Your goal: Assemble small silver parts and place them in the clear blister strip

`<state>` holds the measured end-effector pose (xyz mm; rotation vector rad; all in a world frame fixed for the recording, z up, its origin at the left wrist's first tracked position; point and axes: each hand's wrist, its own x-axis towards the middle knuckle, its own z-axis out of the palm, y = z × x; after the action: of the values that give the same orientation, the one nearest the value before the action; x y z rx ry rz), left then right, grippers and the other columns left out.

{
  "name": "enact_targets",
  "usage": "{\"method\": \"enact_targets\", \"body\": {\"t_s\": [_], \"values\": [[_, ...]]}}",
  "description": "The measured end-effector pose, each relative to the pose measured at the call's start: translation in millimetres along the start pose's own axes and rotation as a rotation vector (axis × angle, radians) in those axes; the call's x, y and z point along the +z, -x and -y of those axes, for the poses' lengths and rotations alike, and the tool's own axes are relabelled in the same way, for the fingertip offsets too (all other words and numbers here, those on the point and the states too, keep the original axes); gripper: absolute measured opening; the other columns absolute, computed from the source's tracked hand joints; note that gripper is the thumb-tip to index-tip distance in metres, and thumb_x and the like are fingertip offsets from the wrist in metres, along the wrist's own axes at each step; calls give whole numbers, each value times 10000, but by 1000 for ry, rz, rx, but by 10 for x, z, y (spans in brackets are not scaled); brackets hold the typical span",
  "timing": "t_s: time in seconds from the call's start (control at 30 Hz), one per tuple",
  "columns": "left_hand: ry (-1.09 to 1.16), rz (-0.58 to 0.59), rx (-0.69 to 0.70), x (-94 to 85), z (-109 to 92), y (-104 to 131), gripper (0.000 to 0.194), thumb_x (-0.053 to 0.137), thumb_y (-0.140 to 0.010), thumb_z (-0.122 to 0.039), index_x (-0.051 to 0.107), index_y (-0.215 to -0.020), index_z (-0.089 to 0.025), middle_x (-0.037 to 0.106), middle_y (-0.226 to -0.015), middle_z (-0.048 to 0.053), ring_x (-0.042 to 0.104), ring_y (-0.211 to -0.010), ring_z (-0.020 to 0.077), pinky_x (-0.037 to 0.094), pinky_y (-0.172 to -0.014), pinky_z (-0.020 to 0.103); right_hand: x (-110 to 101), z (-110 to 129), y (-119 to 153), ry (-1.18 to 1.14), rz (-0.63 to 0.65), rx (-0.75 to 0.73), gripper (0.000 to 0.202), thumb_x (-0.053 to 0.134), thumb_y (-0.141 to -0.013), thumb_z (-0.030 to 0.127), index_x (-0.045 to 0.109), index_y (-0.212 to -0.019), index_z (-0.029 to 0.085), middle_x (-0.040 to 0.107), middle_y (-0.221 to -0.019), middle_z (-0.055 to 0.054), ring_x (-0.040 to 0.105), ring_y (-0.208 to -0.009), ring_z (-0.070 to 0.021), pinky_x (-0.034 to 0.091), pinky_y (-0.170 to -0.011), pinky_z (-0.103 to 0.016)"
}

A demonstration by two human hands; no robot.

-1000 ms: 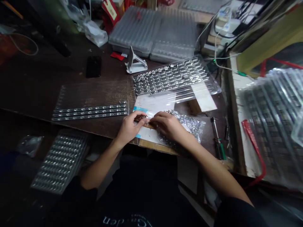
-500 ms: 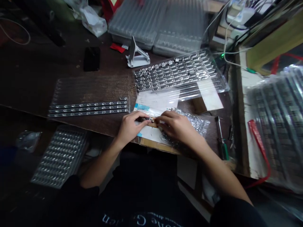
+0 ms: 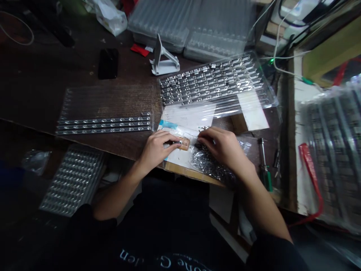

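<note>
My left hand (image 3: 154,148) pinches a small metal D-sub connector (image 3: 178,142) between thumb and fingertips, over a little tan block (image 3: 184,143) on white paper (image 3: 180,160). My right hand (image 3: 221,145) is to the right, its thumb and fingers closed together at the edge of a clear plastic bag (image 3: 208,160) full of small shiny metal parts. Whatever its fingertips hold is hidden. Left of my hands lies a clear tray (image 3: 108,103) with rows of connectors along its near side. Behind them, another clear tray (image 3: 266,99) carries many more connectors.
A black phone (image 3: 108,64) and a grey phone stand (image 3: 165,66) are at the back. Stacked clear trays (image 3: 160,28) stand behind them. On the right lies a green-handled screwdriver (image 3: 265,171). Below the table's left edge sits a filled tray (image 3: 69,182).
My right hand has moved right, away from the connector and the tan block, to the bag of metal parts. My left hand stays in place with the connector. The view has shifted slightly.
</note>
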<state>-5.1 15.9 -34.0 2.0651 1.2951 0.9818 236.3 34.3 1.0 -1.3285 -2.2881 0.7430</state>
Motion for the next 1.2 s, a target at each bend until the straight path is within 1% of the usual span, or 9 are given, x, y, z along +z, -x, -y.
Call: {"method": "enact_targets", "body": {"t_s": [0.17,0.27,0.4,0.47,0.67,0.77,0.87,1.03,1.2], "values": [[3,21,8,9,-2,13,89,733,-885,-303,766,-902,-223,785,-914,45,710,-868,201,538,-818,339,185,117,-40,42,-8,22,242,483,-994,194,702,-1087,152,738,-987,-116,680,-837,-216,493,-752,-319],[7,25,-2,1,1,29,68,721,-894,-273,758,-913,-219,784,-939,44,711,-906,204,535,-844,338,274,175,-70,69,-21,16,222,511,-973,212,710,-1050,151,718,-996,-126,667,-859,-224,488,-755,-315],[27,-166,-116,-32,3,47,84,701,-907,-257,739,-951,-196,783,-971,45,719,-940,193,542,-874,320,344,170,-107,-13,18,-10,202,536,-911,119,710,-1008,152,719,-983,-100,675,-866,-205,500,-781,-296],[38,-206,-148,-41,1,48,93,707,-901,-255,735,-956,-186,783,-972,48,723,-939,192,549,-871,319,372,169,-113,-41,68,-69,215,528,-918,101,701,-1034,156,723,-996,-86,677,-873,-187,504,-791,-281],[19,-191,-130,-20,2,51,71,726,-881,-240,735,-934,-193,781,-952,45,720,-929,195,557,-873,340,438,275,-88,300,130,-222,244,475,-1032,198,698,-1095,122,695,-1000,-131,634,-890,-217,479,-757,-314],[-19,-169,-123,-18,6,43,66,729,-877,-235,737,-933,-201,780,-949,42,715,-934,198,557,-864,343,403,287,-79,291,159,-256,251,487,-1030,183,689,-1176,149,695,-1058,-125,638,-928,-216,476,-769,-311],[-44,-140,-92,-12,-19,6,73,730,-881,-257,739,-935,-210,779,-946,39,714,-923,199,556,-851,346,281,217,-56,224,135,-168,251,531,-1012,208,692,-1203,184,700,-1070,-112,652,-914,-208,473,-750,-301],[-11,-67,-25,88,-124,-76,78,774,-846,-270,740,-878,-208,779,-895,40,713,-853,198,546,-796,338,77,61,-3,364,133,44,174,668,-924,290,731,-1033,170,716,-984,-106,660,-845,-242,424,-677,-318],[-46,-32,-6,193,-149,-88,62,764,-851,-269,732,-839,-217,772,-849,31,700,-829,205,530,-782,348,57,43,11,352,205,24,166,567,-977,224,717,-947,160,725,-935,-109,665,-809,-232,395,-660,-317]]}}
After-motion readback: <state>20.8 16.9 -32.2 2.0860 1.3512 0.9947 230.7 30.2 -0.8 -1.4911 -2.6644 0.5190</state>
